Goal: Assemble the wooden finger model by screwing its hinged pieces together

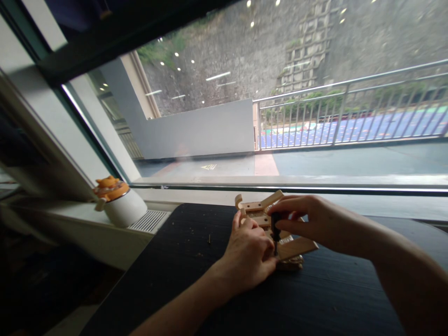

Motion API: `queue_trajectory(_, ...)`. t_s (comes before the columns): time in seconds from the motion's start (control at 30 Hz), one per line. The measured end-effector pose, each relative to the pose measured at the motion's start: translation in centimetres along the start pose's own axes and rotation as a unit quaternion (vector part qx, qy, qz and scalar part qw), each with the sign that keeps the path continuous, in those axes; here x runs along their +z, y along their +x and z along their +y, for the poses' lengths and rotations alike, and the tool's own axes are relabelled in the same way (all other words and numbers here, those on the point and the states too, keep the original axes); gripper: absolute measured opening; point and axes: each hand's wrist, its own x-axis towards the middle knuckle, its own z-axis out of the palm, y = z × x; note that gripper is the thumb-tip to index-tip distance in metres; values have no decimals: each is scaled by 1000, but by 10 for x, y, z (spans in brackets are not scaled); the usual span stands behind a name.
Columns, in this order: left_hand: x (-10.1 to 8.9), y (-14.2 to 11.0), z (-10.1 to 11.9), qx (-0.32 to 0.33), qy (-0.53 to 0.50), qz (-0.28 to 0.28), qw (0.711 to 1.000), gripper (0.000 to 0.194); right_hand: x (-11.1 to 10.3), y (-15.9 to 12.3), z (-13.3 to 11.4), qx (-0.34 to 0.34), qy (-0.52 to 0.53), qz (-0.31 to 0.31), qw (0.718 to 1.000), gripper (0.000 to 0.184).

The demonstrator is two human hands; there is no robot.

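A small wooden piece [297,247] with several pale slats, some curved up at the ends and with screw holes, lies on a dark table. My right hand [297,212] is closed round the black handle of a screwdriver [276,226], which points down at the nearest slat. Its tip is close to the fingers of my left hand [250,249]. That hand wraps over the left side of the wooden piece and grips it; its fingertips are partly hidden. Left of my left hand, a single screw [209,239] is on the table.
The dark table [168,261] has small crumbs scattered at its left. On the ledge beyond its left edge stands a white pot [126,207] with an orange animal-shaped top, next to a vent grille [150,221]. A large window [224,182] borders the far side.
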Motion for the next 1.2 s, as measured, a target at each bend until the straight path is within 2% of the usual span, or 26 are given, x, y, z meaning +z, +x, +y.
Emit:
queue_trajectory(0.2,0,0,0,-4,0,-1,1000,15,0,-1,-1,2,5,-11,1000,29)
queue_trajectory(0.53,-1,0,1,-1,3,-2,1000,14,1,0,0,-6,-20,8,1000,25)
queue_trajectory(0.97,-3,0,3,-8,6,-7,1000,15,4,0,2,23,-35,13,999,23)
queue_trajectory(1.2,-3,1,3,-6,6,-9,1000,13,3,0,2,1,20,-2,1000,35)
